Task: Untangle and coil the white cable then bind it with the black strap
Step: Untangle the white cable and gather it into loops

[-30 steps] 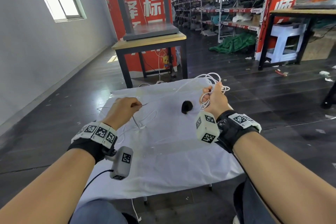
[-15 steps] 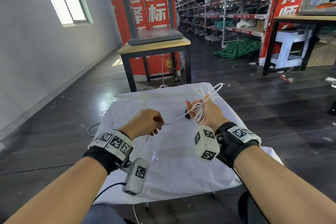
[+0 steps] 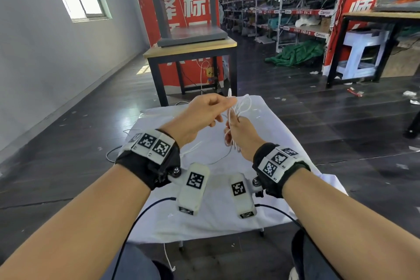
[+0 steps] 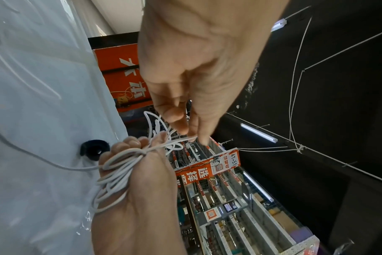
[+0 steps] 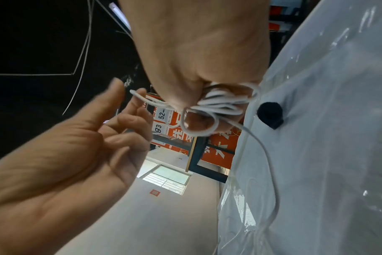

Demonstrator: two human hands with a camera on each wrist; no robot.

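Over the white-covered table point(image 3: 286, 143), my right hand point(image 3: 236, 130) grips several loops of the thin white cable point(image 3: 229, 141) bunched in its fist. The coil point(image 5: 220, 103) shows clearly in the right wrist view. My left hand point(image 3: 227, 103) is just above it, thumb and forefinger pinching a strand of cable point(image 4: 185, 138) beside the coil. A loose length point(image 4: 44, 160) trails from the fist down onto the cloth. The black strap point(image 4: 94, 149), a small rolled band, lies on the cloth beyond my hands point(image 5: 269, 113); the head view hides it.
A slack run of cable point(image 3: 113, 152) hangs off the table's left edge over the dark floor. Beyond stands a wooden table point(image 3: 191, 46) carrying a grey slab. Shelving, a green tarp point(image 3: 295, 54) and a white stool point(image 3: 361, 52) are at the back right.
My left hand has travelled from the left side up and right to meet the right hand, carrying its strand to the coil. The right hand keeps its grip and has come nearer to me.
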